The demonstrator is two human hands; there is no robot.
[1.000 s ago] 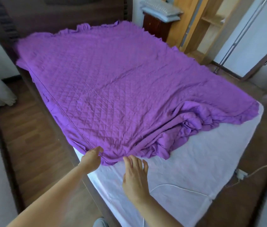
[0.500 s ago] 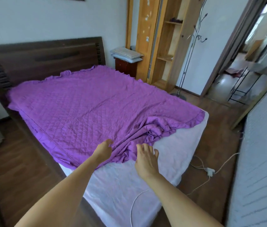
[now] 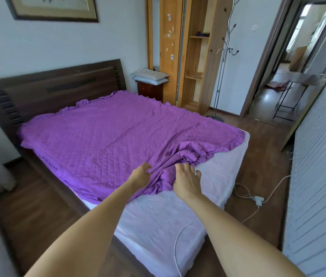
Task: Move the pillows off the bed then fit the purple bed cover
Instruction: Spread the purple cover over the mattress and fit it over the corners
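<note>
Pillows (image 3: 150, 76) off bed, on nightstand; purple cover (image 3: 118, 136) spread, foot end bunched, mattress (image 3: 158, 220) bare; left hand (image 3: 141, 173) pinching fabric; right hand (image 3: 186, 180) fingers spread flat on it.

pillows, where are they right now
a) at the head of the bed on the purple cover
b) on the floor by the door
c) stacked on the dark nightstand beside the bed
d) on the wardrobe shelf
c: the pillows sit stacked on the nightstand, clear of the purple cover.
</note>
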